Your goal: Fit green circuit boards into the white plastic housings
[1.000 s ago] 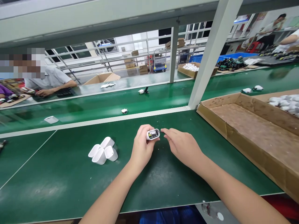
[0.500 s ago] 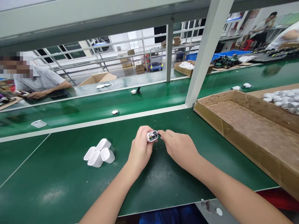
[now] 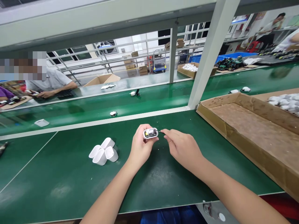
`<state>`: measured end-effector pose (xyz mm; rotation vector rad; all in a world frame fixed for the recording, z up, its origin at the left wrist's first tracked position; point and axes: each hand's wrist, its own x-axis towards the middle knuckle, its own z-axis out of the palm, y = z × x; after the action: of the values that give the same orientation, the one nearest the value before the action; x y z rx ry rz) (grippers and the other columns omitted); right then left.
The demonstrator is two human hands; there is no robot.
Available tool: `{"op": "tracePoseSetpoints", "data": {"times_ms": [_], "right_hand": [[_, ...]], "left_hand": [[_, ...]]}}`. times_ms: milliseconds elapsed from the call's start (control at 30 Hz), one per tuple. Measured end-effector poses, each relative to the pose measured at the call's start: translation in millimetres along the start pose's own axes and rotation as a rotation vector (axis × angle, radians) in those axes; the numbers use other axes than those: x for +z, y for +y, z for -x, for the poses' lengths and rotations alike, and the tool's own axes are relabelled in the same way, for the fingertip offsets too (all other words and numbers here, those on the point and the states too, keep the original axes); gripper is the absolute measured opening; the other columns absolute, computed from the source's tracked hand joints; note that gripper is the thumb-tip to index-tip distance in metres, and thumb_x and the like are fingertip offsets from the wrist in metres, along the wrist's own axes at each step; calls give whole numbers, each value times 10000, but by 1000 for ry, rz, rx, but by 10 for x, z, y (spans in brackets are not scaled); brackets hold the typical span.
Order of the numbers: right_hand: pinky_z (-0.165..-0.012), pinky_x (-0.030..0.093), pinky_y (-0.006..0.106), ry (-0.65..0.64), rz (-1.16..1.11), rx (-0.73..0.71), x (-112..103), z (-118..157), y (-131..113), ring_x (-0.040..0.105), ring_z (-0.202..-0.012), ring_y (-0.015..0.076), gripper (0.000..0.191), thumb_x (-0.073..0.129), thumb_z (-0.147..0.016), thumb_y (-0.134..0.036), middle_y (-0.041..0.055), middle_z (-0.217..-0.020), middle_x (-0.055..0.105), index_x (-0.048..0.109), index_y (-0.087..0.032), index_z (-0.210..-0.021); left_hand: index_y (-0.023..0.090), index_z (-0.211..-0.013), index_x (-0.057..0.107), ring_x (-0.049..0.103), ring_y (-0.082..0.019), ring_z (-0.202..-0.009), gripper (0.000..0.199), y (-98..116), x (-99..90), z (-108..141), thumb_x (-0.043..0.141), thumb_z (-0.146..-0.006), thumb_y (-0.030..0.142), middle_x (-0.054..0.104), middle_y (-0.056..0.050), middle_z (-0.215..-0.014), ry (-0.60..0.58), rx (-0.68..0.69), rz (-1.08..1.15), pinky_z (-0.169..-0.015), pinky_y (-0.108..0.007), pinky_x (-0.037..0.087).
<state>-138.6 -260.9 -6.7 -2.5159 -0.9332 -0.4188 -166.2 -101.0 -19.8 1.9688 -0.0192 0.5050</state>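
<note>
Two hands over the green conveyor belt (image 3: 70, 186): left hand (image 3: 142, 146) grips a white earbud case (image 3: 146, 134), now turned flatter with its circuit board (image 3: 151, 133) showing; right hand (image 3: 183, 146) pinches just beside it, can't tell if it's holding anything.

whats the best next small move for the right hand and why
I'd probably bring the right hand in to the open face of the white plastic case. The left hand is gripping the case with that face turned up, exposing a circuit board and a yellow part, while the right fingers are pinched just beside it, not touching. Whether they hold anything is too small to tell.
</note>
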Motion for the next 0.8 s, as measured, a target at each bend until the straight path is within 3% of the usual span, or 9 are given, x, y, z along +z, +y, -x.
{"op": "tracePoseSetpoints", "data": {"times_ms": [167,433,800], "right_hand": [[-500,273,265,-72,75,44,20,7,-32,579,-591,134,274,401,-924,-186,7,-769,641,601,-226,-1108],[-489,241,261,-104,144,63,-1,20,-60,577,-584,130,282,406,-925,-185,6,-778,639,579,-243,-1140],[-466,192,264,-46,235,-13,51,46,-71,545,-557,116,280,419,-884,-114,13,-710,611,608,-216,-1064]], "left_hand": [[194,-828,517,520,-127,-738,135,-4,23,29,609,-746,138,542,-7,-867,-2,129,-81,-591,-223,399],[192,-829,516,534,-141,-780,139,-12,7,27,600,-758,106,550,-16,-888,-4,216,-184,-637,-243,420],[198,-841,500,530,-133,-758,172,-9,1,45,535,-758,52,534,-13,-883,-68,220,-246,-634,-236,427]]}}
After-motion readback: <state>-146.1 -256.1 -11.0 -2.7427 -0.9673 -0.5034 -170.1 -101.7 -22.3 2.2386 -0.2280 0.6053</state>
